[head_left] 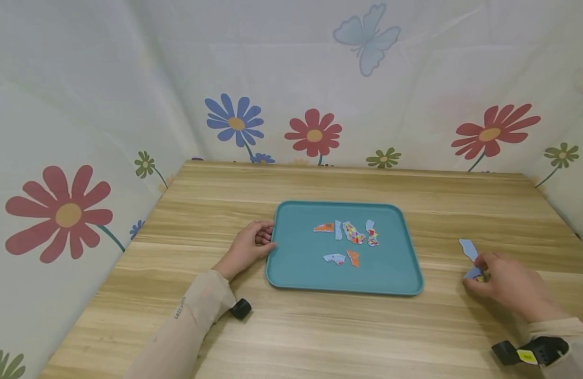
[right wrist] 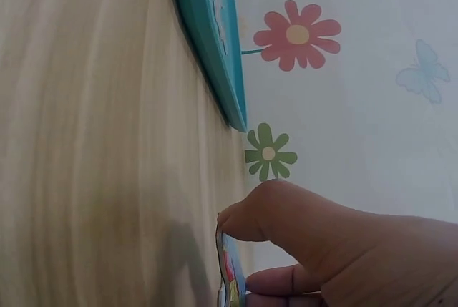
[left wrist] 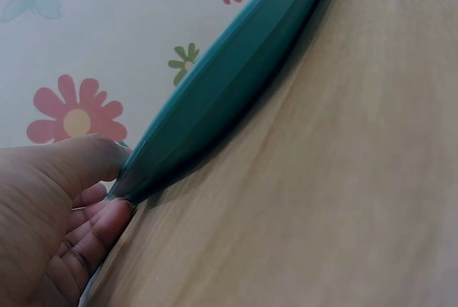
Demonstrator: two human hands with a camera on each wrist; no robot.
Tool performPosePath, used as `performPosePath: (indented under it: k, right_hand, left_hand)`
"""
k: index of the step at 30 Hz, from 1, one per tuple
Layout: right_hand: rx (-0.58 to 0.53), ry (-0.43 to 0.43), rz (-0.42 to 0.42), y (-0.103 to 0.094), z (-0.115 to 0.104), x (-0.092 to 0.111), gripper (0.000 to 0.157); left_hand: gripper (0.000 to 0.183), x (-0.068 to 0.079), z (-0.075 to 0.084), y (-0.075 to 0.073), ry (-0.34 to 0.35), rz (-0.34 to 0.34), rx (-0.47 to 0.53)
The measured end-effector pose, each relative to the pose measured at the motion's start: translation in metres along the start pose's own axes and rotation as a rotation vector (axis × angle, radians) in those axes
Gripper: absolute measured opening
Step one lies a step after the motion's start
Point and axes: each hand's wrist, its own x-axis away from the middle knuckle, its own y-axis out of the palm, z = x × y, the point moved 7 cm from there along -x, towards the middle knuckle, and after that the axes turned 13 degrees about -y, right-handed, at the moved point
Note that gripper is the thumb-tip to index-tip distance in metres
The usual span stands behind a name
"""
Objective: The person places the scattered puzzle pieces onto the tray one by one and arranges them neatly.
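Observation:
A teal tray [head_left: 296, 271] lies on the table with several irregular, torn-looking picture pieces on it. Among them are an orange piece [head_left: 353, 258] and a multicoloured patterned piece [head_left: 353, 233]. My left hand [head_left: 249, 247] grips the tray's left edge; in the left wrist view its thumb [left wrist: 96, 157] is at the rim and the fingers curl below. Right of the tray, my right hand [head_left: 509, 284] pinches a blue puzzle piece [head_left: 473, 272] with a colourful patch. The right wrist view shows this piece [right wrist: 230, 271] edge-on between thumb and fingers. Just beyond it is a pale blue piece [head_left: 468, 249].
The wood-grain table [head_left: 348, 337] reaches back to a white cloth [head_left: 272, 63] printed with flowers and a butterfly. A black wrist device [head_left: 533, 351] is strapped on the right wrist, and a black camera [head_left: 241, 309] sits at the left cuff.

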Motion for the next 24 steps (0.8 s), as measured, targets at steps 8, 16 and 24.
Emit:
performPosePath:
  k: [8,16,24]
  right_hand:
    - [0.016,-0.067,0.051,-0.011,-0.013,-0.004,0.045]
    - [0.051,-0.146,0.112,-0.025,-0.032,-0.011,0.047]
    - [0.064,-0.237,0.155,-0.034,-0.057,-0.021,0.043]
  left_hand:
    - [0.052,-0.003,-0.007,0.0,-0.019,-0.005,0.001]
    - [0.053,-0.003,-0.006,0.002,-0.022,-0.004,-0.011]
    - [0.052,-0.003,-0.007,0.0,-0.019,-0.001,-0.013]
